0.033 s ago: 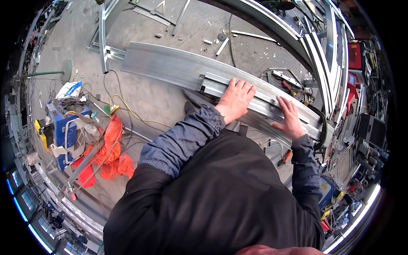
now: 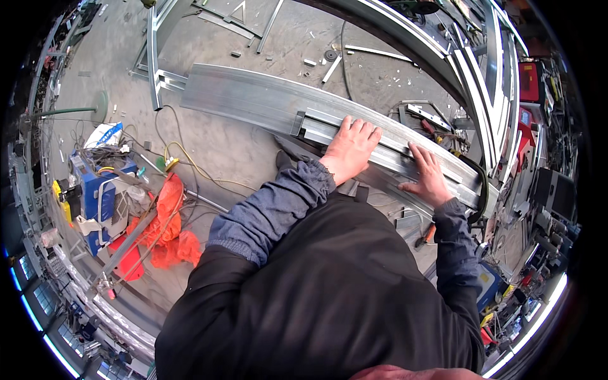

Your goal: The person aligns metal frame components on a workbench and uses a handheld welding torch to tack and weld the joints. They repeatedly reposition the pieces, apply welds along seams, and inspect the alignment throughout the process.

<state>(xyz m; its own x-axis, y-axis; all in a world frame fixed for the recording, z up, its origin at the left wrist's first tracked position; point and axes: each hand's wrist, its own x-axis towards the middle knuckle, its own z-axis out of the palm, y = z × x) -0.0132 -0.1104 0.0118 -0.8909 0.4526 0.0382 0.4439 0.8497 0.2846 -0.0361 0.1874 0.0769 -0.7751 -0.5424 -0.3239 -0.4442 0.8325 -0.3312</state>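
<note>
A long, shiny metal beam (image 2: 234, 95) lies aslant in front of me, from the far left to the near right. Along its near side runs a shorter slotted metal profile (image 2: 320, 128), with a small square end piece (image 2: 297, 123) at its left end. My left hand (image 2: 350, 151) is closed over this profile, fingers bent across its top and the thumb side hidden. Farther right, my right hand (image 2: 430, 177) rests on the profile with fingers stretched and thumb apart. A dark strap or hose (image 2: 484, 193) loops over the beam's right end.
To the left, a blue machine (image 2: 95, 196) stands beside orange plastic sheeting (image 2: 168, 218) and a yellow cable (image 2: 190, 169). A metal frame (image 2: 154, 60) supports the beam's far end. Long metal profiles (image 2: 478, 101) stack at the right. An orange-handled tool (image 2: 427, 235) lies below my right hand.
My right hand has shifted slightly left and away from me along the profile. My left hand and the beam stay where they were.
</note>
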